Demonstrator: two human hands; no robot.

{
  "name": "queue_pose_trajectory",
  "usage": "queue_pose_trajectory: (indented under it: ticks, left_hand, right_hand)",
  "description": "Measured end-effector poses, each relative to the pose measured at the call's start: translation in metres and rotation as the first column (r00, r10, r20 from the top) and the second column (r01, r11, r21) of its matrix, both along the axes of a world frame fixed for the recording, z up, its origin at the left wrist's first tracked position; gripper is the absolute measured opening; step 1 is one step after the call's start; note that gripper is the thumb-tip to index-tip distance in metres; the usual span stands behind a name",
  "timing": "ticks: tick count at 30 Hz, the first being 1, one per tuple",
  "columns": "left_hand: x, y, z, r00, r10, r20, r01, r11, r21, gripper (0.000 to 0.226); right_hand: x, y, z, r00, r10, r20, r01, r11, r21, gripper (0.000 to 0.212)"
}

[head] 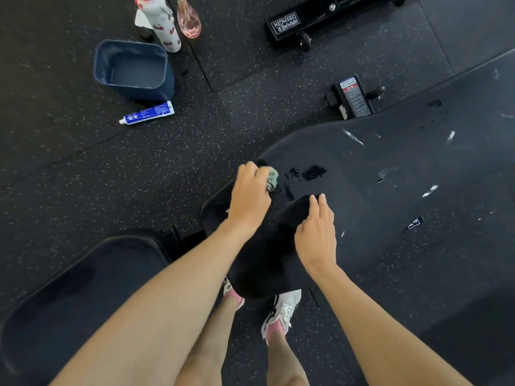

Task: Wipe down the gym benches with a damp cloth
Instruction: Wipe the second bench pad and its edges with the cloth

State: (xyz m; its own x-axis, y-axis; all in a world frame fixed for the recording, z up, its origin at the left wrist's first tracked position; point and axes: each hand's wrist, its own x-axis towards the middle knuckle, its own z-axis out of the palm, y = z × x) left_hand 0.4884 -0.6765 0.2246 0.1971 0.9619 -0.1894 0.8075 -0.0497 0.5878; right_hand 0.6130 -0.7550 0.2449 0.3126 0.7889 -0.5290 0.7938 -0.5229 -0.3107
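Nearest, the person's white shoes (284,309) stand on the speckled rubber floor (172,168) under the narrow end of the bench pad (390,168). A second dark pad (83,288) lies near left, apart from both hands.

The right hand (316,232) lies flat on the pad's near edge with straight fingers and holds nothing; it seems to steady the bench. The left hand (249,193), just left of it and a little farther, has its fingers curled round a bunched green cloth (273,176) and presses it onto the pad's left end.

Just right of the cloth sit dark wet patches (313,172), so the cloth looks properly damp. I judge the wiping to be at an early stage. Farther right along the pad, white smears (430,190) remain, and more lie beyond them toward the far right.

The next move likely calls for sweeping the cloth rightward along the pad, with enough pressure to lift those marks. The bracing hand would need to clear the path.

Beyond the bench, on the far left of the floor, lie a blue-and-white tube (147,112) and a blue bucket (131,68) holding water, handy for re-wetting. Two bottles (164,26) stand farthest off, and another bench's base (287,23) lies at the far right.
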Motion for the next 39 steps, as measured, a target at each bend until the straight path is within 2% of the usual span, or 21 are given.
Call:
queue_pose_trajectory:
  ticks: [7, 9, 11, 13, 16, 21, 24, 29, 31, 33, 36, 37, 39]
  left_hand:
    - [0.021, -0.084, -0.006, 0.952, -0.302, 0.057, 0.305, 0.951, -0.048, 0.042]
    - [0.020, -0.095, -0.006, 0.935, -0.341, 0.099, 0.348, 0.935, -0.062, 0.040]
    - [0.016, -0.092, -0.006, 0.956, -0.260, 0.134, 0.270, 0.961, -0.059, 0.044]
    - [0.014, -0.081, -0.001, 0.982, -0.098, 0.159, 0.107, 0.993, -0.050, 0.044]
    - [0.016, -0.051, 0.003, 0.988, 0.103, 0.115, -0.106, 0.994, 0.021, 0.046]
    - [0.037, -0.042, -0.001, 0.979, 0.199, -0.036, -0.198, 0.980, 0.027, 0.052]
    - [0.047, -0.068, -0.002, 0.989, 0.149, -0.020, -0.149, 0.989, -0.022, 0.051]
    - [0.047, -0.124, -0.009, 1.000, 0.018, -0.012, -0.019, 0.997, -0.075, 0.056]
    - [0.049, -0.145, -0.008, 0.999, -0.030, -0.017, 0.028, 0.994, -0.106, 0.054]
    - [0.048, -0.157, -0.001, 0.989, -0.140, -0.046, 0.132, 0.979, -0.153, 0.052]
    - [0.044, -0.154, 0.017, 0.940, -0.331, -0.084, 0.308, 0.928, -0.208, 0.049]
    - [0.042, -0.148, 0.021, 0.939, -0.332, -0.094, 0.311, 0.932, -0.186, 0.047]
    - [0.034, -0.133, 0.025, 0.979, -0.181, -0.095, 0.169, 0.977, -0.128, 0.047]
  right_hand:
    - [0.013, -0.005, -0.001, 0.998, 0.064, -0.022, -0.064, 0.998, 0.003, 0.064]
    - [0.019, -0.006, 0.002, 0.995, 0.099, -0.026, -0.099, 0.995, -0.014, 0.063]
    - [0.024, -0.008, 0.004, 0.987, 0.158, -0.007, -0.158, 0.987, -0.009, 0.063]
    - [0.032, -0.011, 0.006, 0.969, 0.244, 0.035, -0.244, 0.970, 0.002, 0.062]
    - [0.046, -0.018, 0.009, 0.921, 0.387, 0.050, -0.386, 0.922, -0.030, 0.061]
    - [0.063, -0.022, 0.009, 0.838, 0.540, -0.075, -0.546, 0.831, -0.111, 0.065]
    - [0.072, -0.018, 0.009, 0.802, 0.589, -0.105, -0.598, 0.792, -0.125, 0.066]
    - [0.078, -0.017, 0.010, 0.753, 0.653, -0.084, -0.658, 0.745, -0.107, 0.068]
    - [0.080, -0.019, 0.011, 0.704, 0.709, -0.045, -0.709, 0.696, -0.115, 0.067]
    - [0.082, -0.023, 0.009, 0.658, 0.753, 0.002, -0.748, 0.654, -0.110, 0.068]
    - [0.085, -0.030, 0.009, 0.648, 0.761, 0.024, -0.755, 0.646, -0.115, 0.072]
    - [0.086, -0.033, 0.010, 0.641, 0.767, 0.019, -0.760, 0.638, -0.125, 0.073]
    - [0.087, -0.039, 0.011, 0.617, 0.787, 0.008, -0.777, 0.611, -0.149, 0.077]
